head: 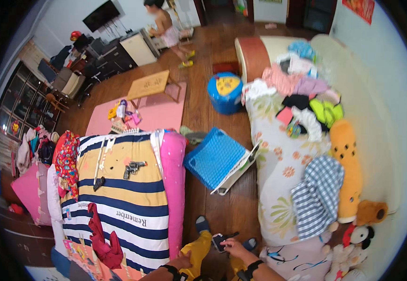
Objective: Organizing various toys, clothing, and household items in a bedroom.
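Observation:
My right hand (pixel 234 247) is at a phone-like device (pixel 219 243), its fingers on the device's right side. A dark strip sticks out above the device; whether the hand grips it or only touches it cannot be made out. Lower left, my left hand (pixel 183 261) is beside the yellow trouser leg (pixel 199 251) and shows nothing in it. Both wrists wear dark bands. My feet, in dark slippers or socks, stand on the wooden floor (pixel 221 209) between two beds.
Ahead stands a blue-seated chair or stool (pixel 214 158), with a blue drum (pixel 225 93) beyond it. Left is a striped bed (pixel 119 193) holding a toy revolver (pixel 134 169); right, a floral bed (pixel 277 196) with clothes. A child (pixel 166 26) stands farther off near a low wooden table (pixel 149 86).

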